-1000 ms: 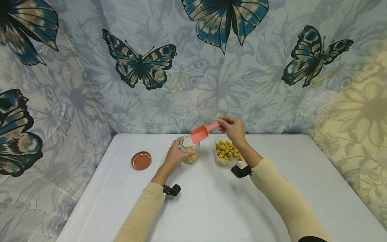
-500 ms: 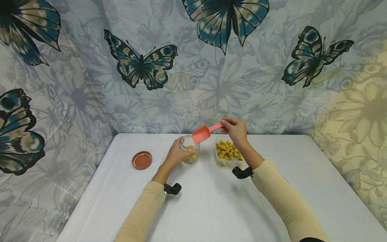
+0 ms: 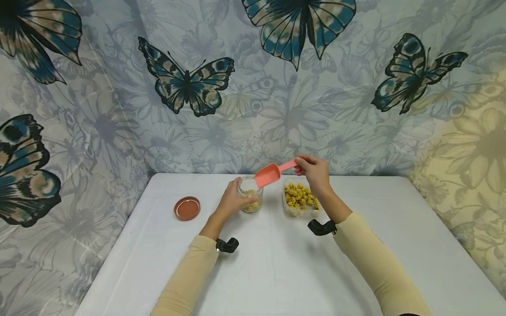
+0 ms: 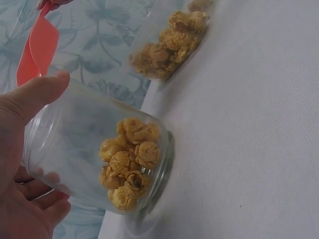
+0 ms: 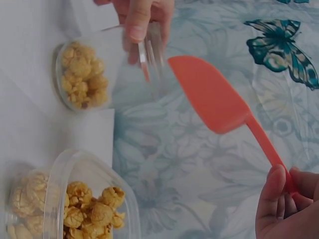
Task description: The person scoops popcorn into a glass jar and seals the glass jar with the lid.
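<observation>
My left hand point(image 3: 230, 201) grips a small clear glass jar point(image 3: 250, 199) standing on the white table; the jar point(image 4: 94, 154) holds some yellow popcorn at its bottom. My right hand point(image 3: 314, 171) pinches the handle end of a coral plastic scoop point(image 3: 271, 173), held in the air just above and right of the jar's mouth. In the right wrist view the scoop point(image 5: 214, 99) looks empty. A clear plastic tub point(image 3: 299, 198) full of yellow popcorn stands right of the jar, under my right wrist.
An orange-brown jar lid point(image 3: 187, 208) lies on the table point(image 3: 276, 272) left of the jar. A butterfly-patterned cloth point(image 3: 253, 87) hangs close behind the table's far edge.
The scoop and my right hand have drifted slightly right and up from over the jar. My left hand keeps holding the jar in place.
</observation>
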The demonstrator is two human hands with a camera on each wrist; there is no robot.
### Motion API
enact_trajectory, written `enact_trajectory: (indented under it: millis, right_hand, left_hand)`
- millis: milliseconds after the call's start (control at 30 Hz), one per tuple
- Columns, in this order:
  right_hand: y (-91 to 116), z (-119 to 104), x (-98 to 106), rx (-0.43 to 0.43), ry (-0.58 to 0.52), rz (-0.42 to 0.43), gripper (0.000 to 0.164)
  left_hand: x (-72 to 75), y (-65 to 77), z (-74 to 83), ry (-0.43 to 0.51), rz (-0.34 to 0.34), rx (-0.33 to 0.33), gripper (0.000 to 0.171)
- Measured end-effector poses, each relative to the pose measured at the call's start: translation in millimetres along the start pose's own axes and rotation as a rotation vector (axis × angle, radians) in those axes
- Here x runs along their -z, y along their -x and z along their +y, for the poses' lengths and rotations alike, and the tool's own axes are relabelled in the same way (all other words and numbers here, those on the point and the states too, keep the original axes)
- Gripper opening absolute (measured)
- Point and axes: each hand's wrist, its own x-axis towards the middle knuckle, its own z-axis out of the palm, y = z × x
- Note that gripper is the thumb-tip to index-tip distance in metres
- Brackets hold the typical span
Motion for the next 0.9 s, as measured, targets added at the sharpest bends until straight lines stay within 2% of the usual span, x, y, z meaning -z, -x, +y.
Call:
enact_trajectory:
  millis: [133, 367, 600, 700, 833, 900]
  right_hand:
    - [1.8, -3.5, 5.0, 0.007, -0.024, 0.009, 0.033]
    - [3.9, -10.5, 13.5, 0.013, -0.088, 0.048, 0.009]
    - [3.2, -11.6, 22.8, 0.004, -0.134, 0.073, 0.003]
    - [2.8, -11.7, 25.1, 0.001, -0.14, 0.083, 0.005]
    - [2.0, -11.4, 28.3, -0.005, -0.174, 0.104, 0.022]
    - [1.8, -11.3, 30.2, -0.003, -0.177, 0.112, 0.024]
  left_hand:
    - [0.7, 0.6, 2.9, 0.007, 0.012, -0.02, 0.105]
    - [2.9, 1.9, 10.8, -0.003, 0.076, -0.119, 0.101]
    - [4.7, 1.8, 18.2, -0.006, 0.069, -0.086, 0.099]
    - [5.4, 3.2, 21.2, -0.014, 0.076, -0.098, 0.098]
    - [5.6, 4.8, 25.8, -0.014, 0.099, -0.155, 0.091]
    - [5.5, 5.8, 28.2, -0.01, 0.109, -0.183, 0.088]
